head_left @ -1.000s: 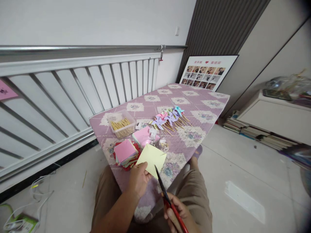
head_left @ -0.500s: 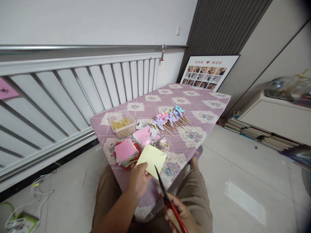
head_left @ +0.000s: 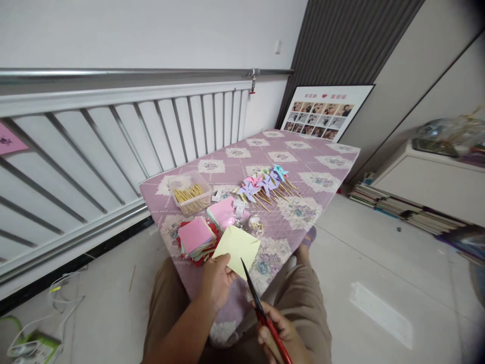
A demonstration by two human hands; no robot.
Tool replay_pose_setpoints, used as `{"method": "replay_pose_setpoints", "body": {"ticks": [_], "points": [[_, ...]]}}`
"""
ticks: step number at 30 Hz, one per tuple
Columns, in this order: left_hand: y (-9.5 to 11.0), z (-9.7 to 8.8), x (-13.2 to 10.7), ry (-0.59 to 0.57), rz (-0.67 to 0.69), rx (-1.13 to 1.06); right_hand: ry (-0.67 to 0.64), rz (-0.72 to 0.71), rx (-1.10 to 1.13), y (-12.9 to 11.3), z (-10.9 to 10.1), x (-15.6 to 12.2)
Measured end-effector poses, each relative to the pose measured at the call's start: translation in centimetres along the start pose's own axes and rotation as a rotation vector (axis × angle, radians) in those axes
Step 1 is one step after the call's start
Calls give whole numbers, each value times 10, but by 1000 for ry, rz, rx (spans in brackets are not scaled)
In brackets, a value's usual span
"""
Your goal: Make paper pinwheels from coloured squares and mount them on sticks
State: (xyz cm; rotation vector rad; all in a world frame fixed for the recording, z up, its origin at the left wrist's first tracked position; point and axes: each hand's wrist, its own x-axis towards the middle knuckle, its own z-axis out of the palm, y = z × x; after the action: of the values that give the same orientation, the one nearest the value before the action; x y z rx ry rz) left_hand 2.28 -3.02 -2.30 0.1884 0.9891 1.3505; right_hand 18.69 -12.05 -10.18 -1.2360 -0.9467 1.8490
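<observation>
My left hand (head_left: 220, 277) pinches the near-left corner of a square of pale yellow paper (head_left: 237, 247), which has short slits at some corners. Red-handled scissors (head_left: 271, 326) with dark blades are in my right hand (head_left: 282, 333). Their blades lie at the paper's near corner and look closed or nearly so. Left of the paper rests a stack of coloured paper squares (head_left: 195, 235), pink on top. Behind it is another pink-topped stack (head_left: 222, 210). Finished paper pinwheels (head_left: 265, 184) on wooden sticks lie in a pile farther back.
A clear plastic box (head_left: 191, 194) holds many wooden sticks. A small round container (head_left: 257, 226) with little pieces stands behind the yellow paper. The patterned tablecloth (head_left: 299, 212) covers the table, a white radiator (head_left: 170, 121) runs along its left, and a framed photo board (head_left: 326, 114) leans at the back.
</observation>
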Motion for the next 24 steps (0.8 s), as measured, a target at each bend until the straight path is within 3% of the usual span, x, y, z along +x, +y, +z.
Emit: {"method": "replay_pose_setpoints", "body": {"ticks": [6, 12, 15, 19, 24], "points": [[-2, -1, 1, -46, 12, -26, 22, 14, -51, -6, 4, -1], [3, -8, 12, -113, 43, 49, -40, -243, -150, -22, -6, -12], [14, -12, 14, -168, 41, 132, -5, -185, -138, -20, -18, -13], [30, -15, 9, -358, -41, 440, 121, -150, 124, -24, -26, -2], [36, -11, 10, -552, -96, 835, 217, -278, 237, -64, -10, 3]]}}
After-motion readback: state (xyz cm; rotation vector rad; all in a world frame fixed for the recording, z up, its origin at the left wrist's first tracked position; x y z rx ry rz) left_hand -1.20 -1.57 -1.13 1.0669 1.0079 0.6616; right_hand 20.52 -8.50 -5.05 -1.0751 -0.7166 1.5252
